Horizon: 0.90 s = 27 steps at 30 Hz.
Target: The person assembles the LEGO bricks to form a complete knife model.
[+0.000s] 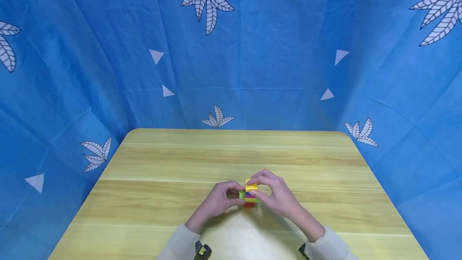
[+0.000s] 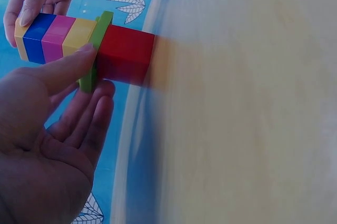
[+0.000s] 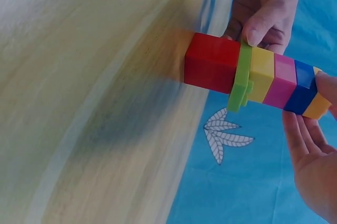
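A tower of toy building blocks (image 1: 250, 196) stands upright on the table. From bottom to top come a red block (image 2: 125, 54), a wider green plate (image 3: 241, 74), a yellow block (image 3: 261, 74), a pink block (image 3: 280, 81), a blue block (image 3: 301, 84) and an orange-yellow block (image 1: 251, 185). My left hand (image 1: 220, 200) holds the tower around the green plate and yellow block, its thumb on the near side. At the top, my right hand (image 1: 281, 196) pinches the orange-yellow block between thumb and fingers; some fingertips reach the blue block's side.
The light wooden table (image 1: 162, 163) spreads around both hands. Blue cloth (image 1: 274, 51) printed with white leaves and triangles hangs behind it and along both sides. Dark wrist straps (image 1: 203, 250) show near the sleeves (image 1: 182, 242).
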### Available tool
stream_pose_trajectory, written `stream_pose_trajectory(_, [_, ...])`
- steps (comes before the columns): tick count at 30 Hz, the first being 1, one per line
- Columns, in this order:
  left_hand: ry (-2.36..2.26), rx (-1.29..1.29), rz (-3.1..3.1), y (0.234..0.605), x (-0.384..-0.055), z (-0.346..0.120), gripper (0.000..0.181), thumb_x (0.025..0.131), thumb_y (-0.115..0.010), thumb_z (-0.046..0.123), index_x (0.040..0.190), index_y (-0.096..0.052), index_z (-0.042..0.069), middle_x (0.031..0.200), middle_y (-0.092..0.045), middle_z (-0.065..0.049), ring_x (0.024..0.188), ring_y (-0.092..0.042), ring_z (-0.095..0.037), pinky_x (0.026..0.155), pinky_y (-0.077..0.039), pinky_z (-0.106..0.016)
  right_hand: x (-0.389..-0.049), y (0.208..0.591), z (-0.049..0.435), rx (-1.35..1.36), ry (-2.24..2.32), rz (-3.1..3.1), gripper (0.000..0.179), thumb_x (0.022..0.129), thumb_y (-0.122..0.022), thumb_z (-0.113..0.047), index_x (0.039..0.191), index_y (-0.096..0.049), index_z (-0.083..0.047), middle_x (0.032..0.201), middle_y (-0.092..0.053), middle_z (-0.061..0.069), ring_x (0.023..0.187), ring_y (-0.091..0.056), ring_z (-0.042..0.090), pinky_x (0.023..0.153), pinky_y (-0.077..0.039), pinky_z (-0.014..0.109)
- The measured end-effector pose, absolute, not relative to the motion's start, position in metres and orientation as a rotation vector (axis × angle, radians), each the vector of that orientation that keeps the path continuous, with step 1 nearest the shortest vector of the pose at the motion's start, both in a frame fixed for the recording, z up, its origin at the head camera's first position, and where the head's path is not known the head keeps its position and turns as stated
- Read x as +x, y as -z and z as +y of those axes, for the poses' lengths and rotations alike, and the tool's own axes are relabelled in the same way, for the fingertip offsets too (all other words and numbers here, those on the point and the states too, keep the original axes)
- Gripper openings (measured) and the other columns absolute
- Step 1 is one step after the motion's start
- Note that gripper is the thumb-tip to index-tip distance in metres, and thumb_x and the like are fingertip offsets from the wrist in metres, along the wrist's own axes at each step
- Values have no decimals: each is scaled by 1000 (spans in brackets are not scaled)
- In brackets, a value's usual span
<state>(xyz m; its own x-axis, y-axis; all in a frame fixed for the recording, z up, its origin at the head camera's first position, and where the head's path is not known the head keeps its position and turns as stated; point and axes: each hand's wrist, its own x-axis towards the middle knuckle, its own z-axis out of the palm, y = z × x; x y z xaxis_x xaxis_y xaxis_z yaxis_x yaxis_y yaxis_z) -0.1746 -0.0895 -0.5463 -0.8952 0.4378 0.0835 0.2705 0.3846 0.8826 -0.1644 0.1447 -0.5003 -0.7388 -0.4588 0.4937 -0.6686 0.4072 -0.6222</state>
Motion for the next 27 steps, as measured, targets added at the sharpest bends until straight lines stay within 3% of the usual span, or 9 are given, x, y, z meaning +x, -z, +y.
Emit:
stream_pose_trajectory(8, [-1520, 639, 2479, 545, -174, -90, 28, 86, -84, 16, 113, -75, 18, 102, -75, 4, 88, -66, -7, 82, -58, -22, -164, 498, 147, 1024, -1279, -2427, 25, 91, -79, -14, 116, -75, -18, 115, -70, -6, 102, -70, 14, 89, -63, 44])
stream_pose_trajectory(17, [-1513, 620, 2472, 544, -171, -89, 29, 87, -84, 17, 115, -75, 15, 103, -74, 4, 89, -66, -7, 83, -57, -22, -165, 501, 151, 1011, -1446, -2462, 43, 89, -81, -14, 129, -68, -10, 116, -70, -2, 104, -72, 15, 95, -62, 41])
stream_pose_trajectory(27, [-1500, 610, 2490, 544, -173, -88, 29, 87, -84, 17, 114, -76, 18, 99, -73, 6, 86, -65, -7, 80, -58, -22, -163, 503, 158, 917, -1522, -2509, 44, 90, -81, -14, 131, -67, -11, 118, -71, -1, 107, -73, 19, 98, -61, 41])
